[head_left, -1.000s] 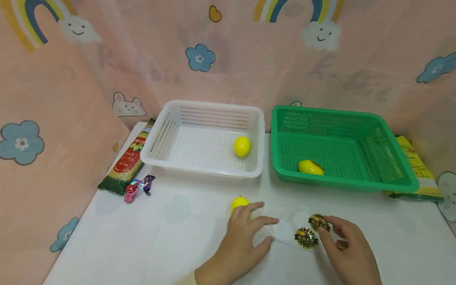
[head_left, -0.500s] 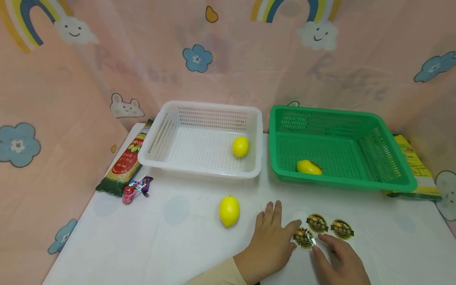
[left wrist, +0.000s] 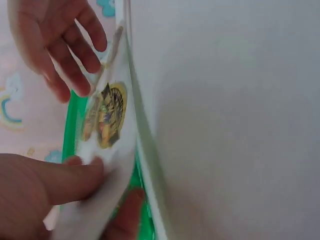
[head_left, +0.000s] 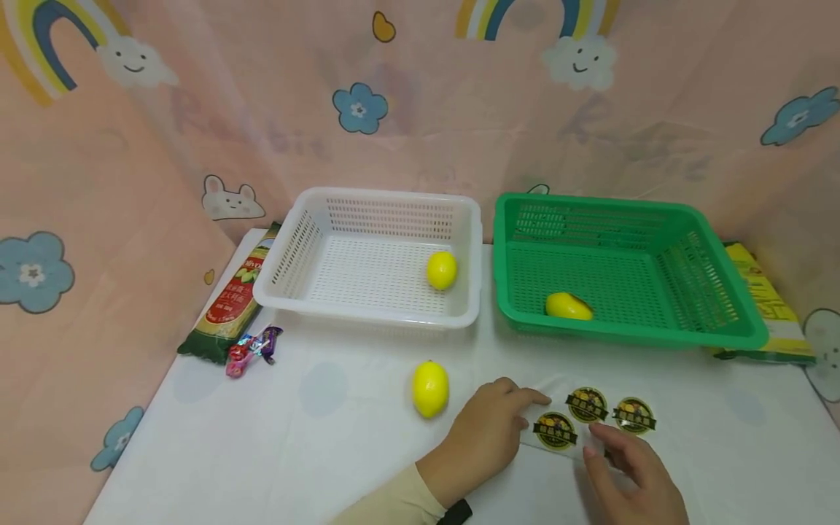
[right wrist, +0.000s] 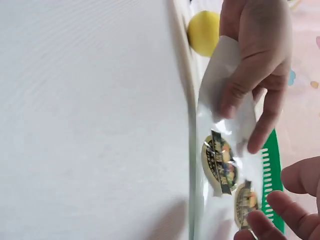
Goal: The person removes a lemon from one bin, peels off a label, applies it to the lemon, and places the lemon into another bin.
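Note:
A clear sheet (right wrist: 212,107) carries round black-and-gold fruit stickers (head_left: 554,431). My left hand (head_left: 488,430) pinches its left end, thumb on one face and fingers behind, as the left wrist view shows. That end is lifted and bent. My right hand (head_left: 639,477) is near the sheet's right part, its fingers loosely bent and apart, the fingertips close by the stickers. Left of my left hand, a yellow lemon (head_left: 430,389) lies on the white table.
Behind stand a white basket (head_left: 367,315) with one lemon (head_left: 442,270) and a green basket (head_left: 630,337) with another yellow fruit (head_left: 569,306). At left lie a red-and-green food packet (head_left: 230,299) and wrapped candies (head_left: 244,352); at right, a yellow packet (head_left: 768,302).
My left hand has moved right from beside the lemon and now pinches the sheet. My right hand has come off the stickers, uncovering the rightmost one. The front lemon has shifted slightly left.

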The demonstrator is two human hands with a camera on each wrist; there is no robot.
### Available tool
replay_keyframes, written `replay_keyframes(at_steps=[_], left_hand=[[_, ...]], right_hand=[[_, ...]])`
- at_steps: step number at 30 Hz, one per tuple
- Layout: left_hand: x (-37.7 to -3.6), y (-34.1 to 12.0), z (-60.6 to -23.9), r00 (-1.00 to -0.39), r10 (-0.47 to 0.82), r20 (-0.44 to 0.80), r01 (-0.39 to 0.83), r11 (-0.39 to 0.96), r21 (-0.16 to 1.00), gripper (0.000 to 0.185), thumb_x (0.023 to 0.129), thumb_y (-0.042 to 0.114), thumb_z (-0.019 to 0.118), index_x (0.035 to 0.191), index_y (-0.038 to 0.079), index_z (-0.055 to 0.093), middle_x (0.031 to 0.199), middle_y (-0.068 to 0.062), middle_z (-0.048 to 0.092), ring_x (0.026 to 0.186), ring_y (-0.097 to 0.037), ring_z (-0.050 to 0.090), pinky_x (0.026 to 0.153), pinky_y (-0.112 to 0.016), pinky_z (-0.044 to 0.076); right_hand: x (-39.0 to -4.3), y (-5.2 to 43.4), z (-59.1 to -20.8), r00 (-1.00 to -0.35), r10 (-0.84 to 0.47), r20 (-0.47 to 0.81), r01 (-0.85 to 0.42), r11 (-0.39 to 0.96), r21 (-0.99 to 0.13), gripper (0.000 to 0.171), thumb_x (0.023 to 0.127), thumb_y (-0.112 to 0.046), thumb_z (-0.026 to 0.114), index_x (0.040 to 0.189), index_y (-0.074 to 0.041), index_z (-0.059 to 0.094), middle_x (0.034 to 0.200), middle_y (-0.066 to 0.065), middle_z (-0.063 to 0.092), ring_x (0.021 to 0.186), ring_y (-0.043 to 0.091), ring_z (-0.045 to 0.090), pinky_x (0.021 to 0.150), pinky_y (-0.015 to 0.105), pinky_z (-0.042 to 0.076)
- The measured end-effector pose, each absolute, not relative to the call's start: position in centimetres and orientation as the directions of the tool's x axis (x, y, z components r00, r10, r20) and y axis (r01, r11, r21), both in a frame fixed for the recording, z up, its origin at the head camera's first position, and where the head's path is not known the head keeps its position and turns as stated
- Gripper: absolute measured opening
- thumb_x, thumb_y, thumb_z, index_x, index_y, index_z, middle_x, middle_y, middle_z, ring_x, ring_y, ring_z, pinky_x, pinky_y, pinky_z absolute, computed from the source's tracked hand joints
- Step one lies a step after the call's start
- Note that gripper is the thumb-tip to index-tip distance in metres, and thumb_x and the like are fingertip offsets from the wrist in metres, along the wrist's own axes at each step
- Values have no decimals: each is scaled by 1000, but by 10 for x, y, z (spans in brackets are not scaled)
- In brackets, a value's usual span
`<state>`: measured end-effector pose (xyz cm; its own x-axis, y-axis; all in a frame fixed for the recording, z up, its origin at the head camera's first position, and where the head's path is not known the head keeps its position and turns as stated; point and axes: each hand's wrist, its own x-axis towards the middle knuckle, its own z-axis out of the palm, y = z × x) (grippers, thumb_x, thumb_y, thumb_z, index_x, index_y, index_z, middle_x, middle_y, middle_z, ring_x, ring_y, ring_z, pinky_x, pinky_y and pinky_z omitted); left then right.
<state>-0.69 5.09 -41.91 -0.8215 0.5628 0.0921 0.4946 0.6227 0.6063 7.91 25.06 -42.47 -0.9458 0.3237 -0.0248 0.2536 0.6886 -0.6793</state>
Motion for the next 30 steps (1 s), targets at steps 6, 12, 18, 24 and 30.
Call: replay_keyframes(at_steps=[6, 12, 18, 24, 30], left_hand=[[-9, 40, -405, -880, 475, 25, 165, 255, 953, 40, 102, 0, 65, 132, 26, 74, 132, 17, 68, 131, -4, 57, 110, -30, 46], [1, 33, -390, -884, 468, 2, -8, -19, 1000, 36, 103, 1, 63, 131, 22, 74, 135, 14, 68, 131, -5, 56, 107, -28, 48], [8, 28, -386, -887, 461, 28, -6, -73, 997, 34, 102, 1, 64, 131, 16, 73, 135, 7, 70, 132, -8, 57, 110, -29, 46], [13, 26, -389, -892, 451, 27, 5, -51, 999, 32, 102, 4, 66, 129, 17, 75, 133, 9, 70, 133, -7, 57, 114, -31, 43], [14, 25, -391, -883, 469, 26, 5, -45, 999, 31, 102, 6, 68, 130, 18, 75, 134, 8, 70, 132, -7, 57, 112, -30, 44]], right_hand=[[77, 236, -406, -900, 434, 38, 266, 617, -741, 33, 97, -13, 79, 130, -9, 74, 131, 5, 66, 105, -7, 48, 81, 1, 39], [72, 227, -389, -895, 424, 138, 151, 581, -800, 41, 93, -5, 81, 133, -11, 74, 130, -8, 60, 106, 0, 54, 84, 4, 43], [70, 221, -382, -867, 474, 156, 139, 530, -837, 26, 93, -2, 81, 120, -4, 78, 123, -14, 60, 113, -1, 54, 82, 5, 44], [71, 222, -381, -858, 485, 167, 133, 525, -841, 16, 92, 0, 81, 108, -1, 80, 118, -13, 65, 111, -1, 56, 82, 6, 44], [71, 225, -382, -864, 496, 91, 220, 533, -817, 14, 92, -13, 85, 104, -7, 80, 120, -7, 67, 112, -5, 54, 88, 5, 41]])
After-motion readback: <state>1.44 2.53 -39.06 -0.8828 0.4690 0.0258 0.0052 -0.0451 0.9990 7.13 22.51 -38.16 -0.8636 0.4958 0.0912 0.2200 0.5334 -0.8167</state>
